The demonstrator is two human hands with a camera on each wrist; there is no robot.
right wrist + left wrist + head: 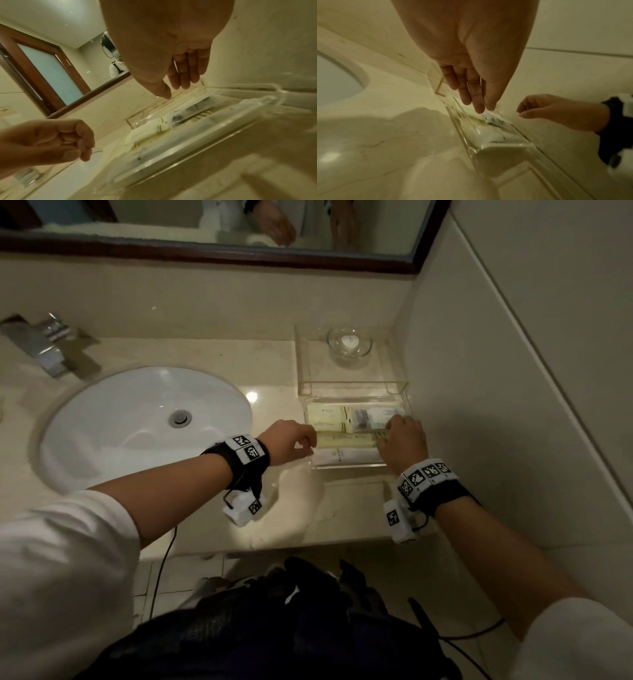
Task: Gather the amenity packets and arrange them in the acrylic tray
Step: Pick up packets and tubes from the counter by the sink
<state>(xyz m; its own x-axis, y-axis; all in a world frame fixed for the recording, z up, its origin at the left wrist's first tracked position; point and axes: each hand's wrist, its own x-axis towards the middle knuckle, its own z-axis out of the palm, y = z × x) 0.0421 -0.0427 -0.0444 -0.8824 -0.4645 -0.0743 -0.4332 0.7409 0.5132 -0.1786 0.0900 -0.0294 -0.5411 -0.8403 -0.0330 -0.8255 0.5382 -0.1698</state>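
Observation:
A clear acrylic tray (349,466) sits on the counter by the right wall. Several amenity packets lie in it: cream ones (327,416), a clear one with a dark item (363,417), a yellow one (339,441) and a white one (342,457). My left hand (294,441) hangs at the tray's left end, fingers loosely curled, holding nothing (68,140). My right hand (404,436) is over the tray's right end, its fingers (181,78) straight above the packets (171,119). Whether they touch is unclear. In the left wrist view the tray (505,146) runs under my left fingers (476,100).
A white sink (144,419) and chrome faucet (48,344) lie left of the tray. Behind the tray, an acrylic shelf (342,378) carries a glass dish (349,342) with soap. A mirror (239,234) hangs behind. The wall (513,371) is close on the right. The counter edge (274,542) is near.

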